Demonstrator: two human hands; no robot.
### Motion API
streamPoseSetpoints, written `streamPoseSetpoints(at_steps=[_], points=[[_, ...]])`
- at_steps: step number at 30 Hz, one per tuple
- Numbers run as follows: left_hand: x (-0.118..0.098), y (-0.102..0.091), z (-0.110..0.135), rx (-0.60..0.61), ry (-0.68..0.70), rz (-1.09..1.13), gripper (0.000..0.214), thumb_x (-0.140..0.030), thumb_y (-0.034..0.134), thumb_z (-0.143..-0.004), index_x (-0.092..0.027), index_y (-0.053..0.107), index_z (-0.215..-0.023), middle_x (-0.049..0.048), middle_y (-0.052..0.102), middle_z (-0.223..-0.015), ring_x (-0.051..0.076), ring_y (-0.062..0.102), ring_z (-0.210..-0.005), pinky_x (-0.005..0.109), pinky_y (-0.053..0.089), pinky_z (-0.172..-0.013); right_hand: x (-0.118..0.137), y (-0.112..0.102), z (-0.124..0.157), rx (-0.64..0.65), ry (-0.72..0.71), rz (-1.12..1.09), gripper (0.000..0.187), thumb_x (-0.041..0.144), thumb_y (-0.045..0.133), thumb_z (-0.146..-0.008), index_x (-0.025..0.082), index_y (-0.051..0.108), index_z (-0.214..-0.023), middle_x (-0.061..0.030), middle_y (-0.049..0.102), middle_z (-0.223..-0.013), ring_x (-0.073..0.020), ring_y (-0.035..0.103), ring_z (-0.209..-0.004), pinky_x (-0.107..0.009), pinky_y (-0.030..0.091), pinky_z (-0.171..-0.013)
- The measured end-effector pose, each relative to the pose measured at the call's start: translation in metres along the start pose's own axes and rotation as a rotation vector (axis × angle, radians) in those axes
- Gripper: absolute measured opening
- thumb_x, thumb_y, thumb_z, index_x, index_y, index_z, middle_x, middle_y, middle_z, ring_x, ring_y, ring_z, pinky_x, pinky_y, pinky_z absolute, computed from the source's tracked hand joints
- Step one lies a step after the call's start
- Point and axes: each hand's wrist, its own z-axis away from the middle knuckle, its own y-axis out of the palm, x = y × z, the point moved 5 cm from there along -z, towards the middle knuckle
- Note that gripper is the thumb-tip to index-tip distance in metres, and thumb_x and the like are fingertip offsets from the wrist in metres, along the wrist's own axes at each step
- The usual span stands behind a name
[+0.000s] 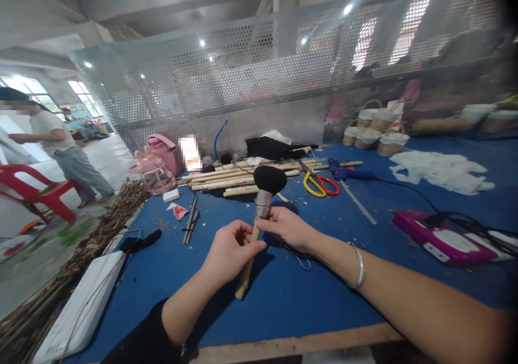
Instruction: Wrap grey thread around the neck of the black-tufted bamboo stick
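I hold a wooden stick [245, 277] upright over the blue table [307, 299]; it carries a black padded ball head [269, 179] with a grey wrapped neck. My left hand [229, 251] pinches the stick's middle with closed fingers. My right hand [286, 227], a silver bangle on its wrist, grips the stick just under the grey wrap.
Bamboo sticks [238, 178], yellow-and-red scissors [319, 184], a blue glue gun [348, 173] with cable, a pink box [441, 241], white plastic bags [441, 170], small baskets [376, 132], a pink jug [156, 174] lie on the table. Twigs [81, 256] are piled left. A person [60, 148] stands far left by a red chair [36, 191].
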Motion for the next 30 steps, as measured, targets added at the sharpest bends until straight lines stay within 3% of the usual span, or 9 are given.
streamPoseSetpoints(at_steps=[3, 8, 12, 14, 20, 24, 30], points=[[0.001, 0.0, 0.0, 0.036, -0.039, 0.069, 0.03, -0.037, 0.069, -0.066, -0.012, 0.06, -0.08, 0.0001, 0.057, -0.066, 0.01, 0.048, -0.059, 0.021, 0.037, -0.056, 0.003, -0.002, 0.0, -0.001, -0.005, 0.01, 0.035, 0.04, 0.074, -0.061, 0.013, 0.055, -0.071, 0.0059, 0.045, -0.052, -0.0048, 0.033, -0.046, -0.021, 0.021, -0.044], [0.005, 0.004, -0.005, 0.196, -0.089, 0.283, 0.039, -0.045, 0.066, -0.069, -0.011, 0.061, -0.086, 0.0025, 0.058, -0.066, 0.011, 0.051, -0.058, 0.024, 0.038, -0.057, -0.001, -0.005, -0.001, -0.005, 0.034, 0.014, 0.04, 0.046, 0.072, -0.061, 0.013, 0.053, -0.076, 0.0105, 0.035, -0.043, -0.0027, 0.021, -0.038, -0.021, 0.012, -0.039], [0.01, 0.009, -0.004, 0.293, -0.2, 0.415, 0.042, -0.049, 0.067, -0.065, -0.012, 0.058, -0.082, 0.0042, 0.06, -0.075, 0.012, 0.056, -0.062, 0.025, 0.041, -0.061, -0.011, -0.002, -0.002, 0.022, 0.071, -0.008, 0.043, 0.05, 0.069, -0.064, 0.014, 0.051, -0.078, 0.0109, 0.034, -0.042, -0.0024, 0.018, -0.035, -0.022, 0.008, -0.036], [0.012, 0.01, -0.003, 0.281, -0.227, 0.371, 0.04, -0.05, 0.064, -0.066, -0.013, 0.055, -0.079, 0.0029, 0.059, -0.071, 0.011, 0.054, -0.058, 0.024, 0.04, -0.057, -0.014, 0.0, -0.003, 0.007, 0.069, -0.014, 0.043, 0.049, 0.07, -0.063, 0.014, 0.049, -0.076, 0.0105, 0.034, -0.043, -0.0024, 0.019, -0.036, -0.022, 0.008, -0.036], [0.004, 0.0, -0.001, -0.025, -0.01, -0.043, 0.029, -0.039, 0.069, -0.062, -0.016, 0.056, -0.073, -0.0049, 0.049, -0.058, 0.008, 0.042, -0.053, 0.021, 0.033, -0.05, -0.015, 0.0, -0.004, -0.048, 0.085, -0.009, 0.042, 0.047, 0.072, -0.062, 0.015, 0.048, -0.076, 0.0107, 0.035, -0.045, -0.002, 0.019, -0.035, -0.021, 0.008, -0.035], [0.007, 0.0, -0.002, 0.03, -0.037, 0.04, 0.028, -0.039, 0.068, -0.064, -0.014, 0.058, -0.073, -0.0048, 0.048, -0.057, 0.008, 0.04, -0.051, 0.021, 0.032, -0.049, -0.013, -0.003, -0.003, -0.02, 0.057, 0.013, 0.039, 0.047, 0.07, -0.065, 0.015, 0.049, -0.077, 0.0115, 0.03, -0.043, -0.0025, 0.017, -0.035, -0.02, 0.009, -0.035], [0.008, 0.007, -0.003, 0.24, -0.095, 0.277, 0.037, -0.045, 0.066, -0.068, -0.011, 0.062, -0.082, 0.0015, 0.057, -0.065, 0.008, 0.047, -0.053, 0.022, 0.036, -0.053, -0.017, -0.006, -0.003, 0.063, 0.062, -0.047, 0.041, 0.047, 0.067, -0.068, 0.014, 0.055, -0.089, 0.011, 0.03, -0.042, -0.003, 0.015, -0.035, -0.02, 0.007, -0.034]])
